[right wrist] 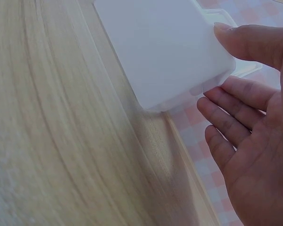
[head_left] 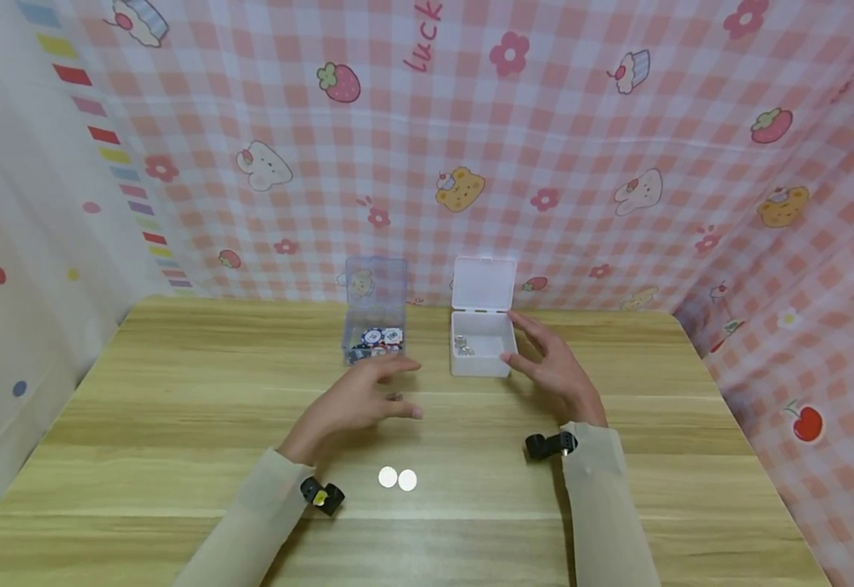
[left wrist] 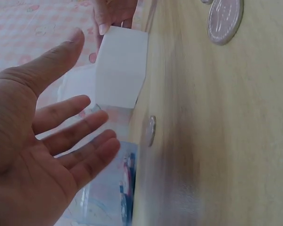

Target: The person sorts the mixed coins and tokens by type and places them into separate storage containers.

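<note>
A white plastic box (head_left: 480, 367) stands at the back of the table with its lid (head_left: 484, 284) raised. Several silver coins (head_left: 462, 344) lie inside at its left. My right hand (head_left: 555, 367) holds the box by its right side, thumb at the front corner and index finger at the back one. My left hand (head_left: 356, 399) hovers with fingers spread and nothing in them. Below it a coin (left wrist: 152, 131) lies on the wood. Two more shiny coins (head_left: 387, 477) lie side by side nearer the front.
Left of the white box stands a clear bluish box (head_left: 376, 281), lid up, with several poker chips (head_left: 382, 336) in it. A pink checked cloth (head_left: 412, 163) hangs right behind the wooden table (head_left: 177, 424). Both wrists carry small black cameras (head_left: 324, 496).
</note>
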The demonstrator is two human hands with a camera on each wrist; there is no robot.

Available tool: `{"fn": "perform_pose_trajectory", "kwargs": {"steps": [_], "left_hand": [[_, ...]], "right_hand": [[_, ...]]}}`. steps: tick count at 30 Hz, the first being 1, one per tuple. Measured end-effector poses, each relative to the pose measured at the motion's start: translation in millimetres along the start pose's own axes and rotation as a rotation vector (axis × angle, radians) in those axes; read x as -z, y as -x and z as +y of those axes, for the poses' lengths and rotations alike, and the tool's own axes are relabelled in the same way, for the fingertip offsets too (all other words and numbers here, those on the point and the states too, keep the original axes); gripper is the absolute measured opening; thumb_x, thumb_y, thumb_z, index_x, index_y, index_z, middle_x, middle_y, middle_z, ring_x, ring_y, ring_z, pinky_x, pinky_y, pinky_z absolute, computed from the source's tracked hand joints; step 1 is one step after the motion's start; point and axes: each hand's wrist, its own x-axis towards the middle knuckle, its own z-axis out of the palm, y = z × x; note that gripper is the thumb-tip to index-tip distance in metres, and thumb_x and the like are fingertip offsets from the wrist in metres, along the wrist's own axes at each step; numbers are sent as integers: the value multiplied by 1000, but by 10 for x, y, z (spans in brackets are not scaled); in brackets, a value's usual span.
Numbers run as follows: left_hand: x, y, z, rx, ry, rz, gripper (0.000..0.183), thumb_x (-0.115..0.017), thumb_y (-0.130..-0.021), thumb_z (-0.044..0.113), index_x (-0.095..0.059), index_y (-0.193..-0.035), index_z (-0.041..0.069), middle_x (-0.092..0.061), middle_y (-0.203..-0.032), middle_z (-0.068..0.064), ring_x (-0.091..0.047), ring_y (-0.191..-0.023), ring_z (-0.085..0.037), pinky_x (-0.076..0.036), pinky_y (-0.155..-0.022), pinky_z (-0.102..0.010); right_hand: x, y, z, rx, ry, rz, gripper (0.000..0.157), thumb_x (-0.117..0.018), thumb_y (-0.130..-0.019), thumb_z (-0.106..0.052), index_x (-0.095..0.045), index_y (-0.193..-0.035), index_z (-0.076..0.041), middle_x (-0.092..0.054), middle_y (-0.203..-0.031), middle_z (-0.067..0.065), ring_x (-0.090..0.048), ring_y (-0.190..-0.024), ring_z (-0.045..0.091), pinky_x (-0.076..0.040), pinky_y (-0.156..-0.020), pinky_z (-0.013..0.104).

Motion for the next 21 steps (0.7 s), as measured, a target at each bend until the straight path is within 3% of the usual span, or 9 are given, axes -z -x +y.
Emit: {"fn": "perform_pose_trajectory", "kwargs": {"steps": [8,11,16,21], "left_hand": [[0,23,-153,75,137,-19,64,-81,-73,31,-57,-129,10,-60,-128,-6,-55,-118,-25,-47,-98,-42],[-2,37,-229,99,165,3,58,-81,-72,26,-61,-124,9,-64,-121,-7,-59,-108,-24,-50,-93,-39],[-4,38,-315,142,264,36,41,-79,-75,14,-66,-112,1,-66,-100,-13,-57,-84,-19,-50,-73,-25],[-14,22,-337,147,280,11,34,-77,-75,10,-68,-106,1,-64,-93,-13,-55,-79,-17,-48,-67,-21]], "right_hand": [[-15,1,-15,-23,-2,10,70,-70,-82,-41,-36,-143,-34,-32,-151,-4,-26,-141,26,-23,-116,50],[-18,13,-57,-27,-4,-3,70,-69,-83,-39,-36,-144,-33,-30,-152,-2,-25,-141,29,-23,-115,51],[-18,6,-51,-29,-19,-11,68,-69,-85,-36,-35,-144,-33,-29,-153,-2,-26,-141,29,-24,-115,50],[-1,10,-9,-7,-5,-10,68,-68,-85,-37,-35,-144,-33,-30,-152,-2,-27,-140,29,-25,-115,50]]}}
